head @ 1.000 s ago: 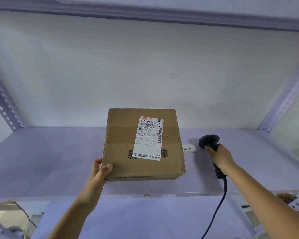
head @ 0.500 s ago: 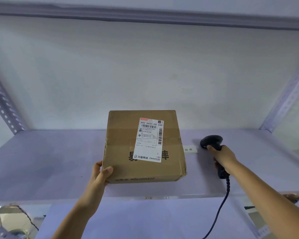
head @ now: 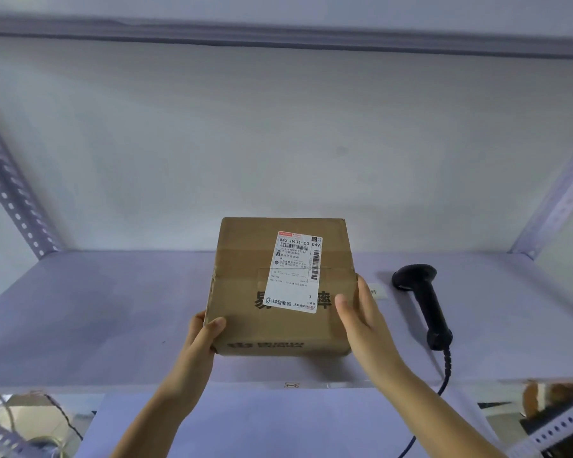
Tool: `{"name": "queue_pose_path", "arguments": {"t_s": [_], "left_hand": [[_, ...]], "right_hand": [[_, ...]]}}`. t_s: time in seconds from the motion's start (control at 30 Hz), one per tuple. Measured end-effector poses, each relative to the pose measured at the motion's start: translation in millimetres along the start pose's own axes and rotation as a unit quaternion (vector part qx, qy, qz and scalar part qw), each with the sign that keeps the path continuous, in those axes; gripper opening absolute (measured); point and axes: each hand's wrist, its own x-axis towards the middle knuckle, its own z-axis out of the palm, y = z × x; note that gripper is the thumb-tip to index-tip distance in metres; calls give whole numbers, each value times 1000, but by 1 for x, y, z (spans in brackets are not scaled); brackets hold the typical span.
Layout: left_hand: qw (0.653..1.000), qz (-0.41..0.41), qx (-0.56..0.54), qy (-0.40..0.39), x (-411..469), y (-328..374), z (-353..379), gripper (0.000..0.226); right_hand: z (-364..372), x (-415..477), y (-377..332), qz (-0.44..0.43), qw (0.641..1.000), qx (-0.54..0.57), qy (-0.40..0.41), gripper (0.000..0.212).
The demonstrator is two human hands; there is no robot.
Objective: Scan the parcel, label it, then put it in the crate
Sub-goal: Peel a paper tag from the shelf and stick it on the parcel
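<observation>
The parcel (head: 245,292) is a brown cardboard box on the pale shelf (head: 96,309), with a white shipping label (head: 295,272) on its top face. My left hand (head: 202,335) grips the box's near left corner, thumb on top. My right hand (head: 358,315) is against the box's right edge, thumb over the top face and fingers down the side. The black handheld scanner (head: 424,299) lies on the shelf to the right of the box, with no hand on it. No crate is in view.
The scanner's coiled cable (head: 445,371) drops over the shelf's front edge. A small white tag (head: 377,292) lies between box and scanner. Perforated metal uprights stand at the left (head: 10,193) and right (head: 556,206). Another shelf (head: 278,31) runs overhead.
My right hand has let go of the scanner, which now lies on the shelf, and has moved left to the parcel's right edge. My left hand has stayed on the corner.
</observation>
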Motion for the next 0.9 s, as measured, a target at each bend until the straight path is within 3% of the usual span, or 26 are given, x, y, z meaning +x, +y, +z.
{"name": "queue_pose_path", "arguments": {"t_s": [0.1,0.37,0.67,0.77,0.83,0.9], "left_hand": [[1000,2,16,0,1,2,1,70],[1000,3,27,-9,8,10,5,46],[999,-5,40,9,13,12,8,43],[999,-2,52,9,14,15,3,39],[997,35,70,5,17,14,-6,49],[996,47,41,60,22,9,-18,56]], "right_hand": [[1,6,3,29,1000,1,1,41],[-3,22,13,85,996,-4,-19,29],[-7,30,14,101,994,-24,-38,17],[-31,45,15,83,990,-94,57,37],[-54,60,23,58,981,-141,117,27],[-70,72,34,41,962,-256,83,29]]}}
